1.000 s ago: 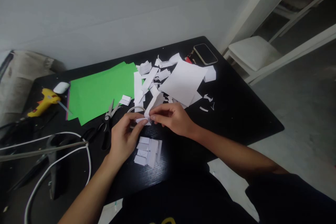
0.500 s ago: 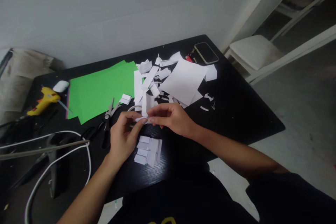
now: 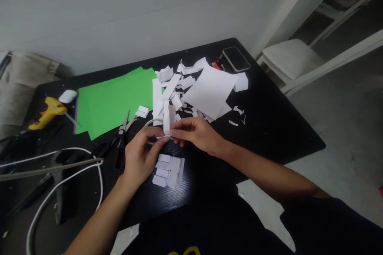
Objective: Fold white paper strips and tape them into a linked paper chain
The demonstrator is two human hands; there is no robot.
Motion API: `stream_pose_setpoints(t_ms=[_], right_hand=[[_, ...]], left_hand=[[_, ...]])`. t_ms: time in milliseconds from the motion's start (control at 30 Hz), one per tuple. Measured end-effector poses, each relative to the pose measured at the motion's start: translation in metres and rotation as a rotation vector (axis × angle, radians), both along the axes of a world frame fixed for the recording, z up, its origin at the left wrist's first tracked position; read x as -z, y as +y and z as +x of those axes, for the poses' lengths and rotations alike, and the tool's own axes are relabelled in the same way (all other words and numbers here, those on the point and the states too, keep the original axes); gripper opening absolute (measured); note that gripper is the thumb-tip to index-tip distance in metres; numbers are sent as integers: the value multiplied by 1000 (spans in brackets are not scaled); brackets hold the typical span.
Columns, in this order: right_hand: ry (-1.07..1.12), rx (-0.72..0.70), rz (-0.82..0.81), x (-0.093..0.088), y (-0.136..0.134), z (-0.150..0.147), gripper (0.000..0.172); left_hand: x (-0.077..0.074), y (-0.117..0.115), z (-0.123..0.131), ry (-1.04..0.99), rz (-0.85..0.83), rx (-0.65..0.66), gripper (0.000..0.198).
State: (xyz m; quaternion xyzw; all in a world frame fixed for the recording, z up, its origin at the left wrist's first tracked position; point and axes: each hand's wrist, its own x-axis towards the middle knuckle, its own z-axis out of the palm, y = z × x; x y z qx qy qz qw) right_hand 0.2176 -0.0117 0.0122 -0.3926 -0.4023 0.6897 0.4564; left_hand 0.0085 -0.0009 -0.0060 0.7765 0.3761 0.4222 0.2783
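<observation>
Between my two hands, above the near part of the black table, is a white paper strip (image 3: 166, 118) with a fold at its lower end. My left hand (image 3: 143, 147) pinches the folded end between thumb and fingers. From the other side my right hand (image 3: 196, 133) pinches the same strip near the fold, partly hiding it. Just below the hands lies a cluster of small folded white paper pieces (image 3: 169, 171). Open-bladed scissors (image 3: 122, 131) with black handles rest left of my left hand, and one small folded paper piece (image 3: 143, 111) lies beyond them.
Green paper sheets (image 3: 116, 99) cover the back left, near a yellow glue gun (image 3: 50, 111) and a white case (image 3: 68, 96). White scraps and a large white sheet (image 3: 209, 91) fill the middle. A phone (image 3: 236, 58) sits far right. Cables (image 3: 100, 183) loop at left.
The paper strip stands a little more upright, and its folded end has shifted slightly in my fingers. Both hands keep almost the same place.
</observation>
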Motion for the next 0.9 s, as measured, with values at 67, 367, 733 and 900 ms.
stream_pose_setpoints(t_ms=[67, 367, 733, 900], right_hand=[[-5, -2, -4, -1, 0, 0, 26], [-11, 7, -21, -1, -1, 0, 24], [-48, 31, 50, 0, -3, -1, 22], [-48, 31, 32, 0, -1, 1, 22]], left_hand=[[-1, 0, 0, 3, 8, 4, 13], [-5, -4, -1, 45, 27, 13, 13], [-5, -5, 2, 46, 10, -61, 11], [-7, -4, 3, 54, 24, -53, 12]])
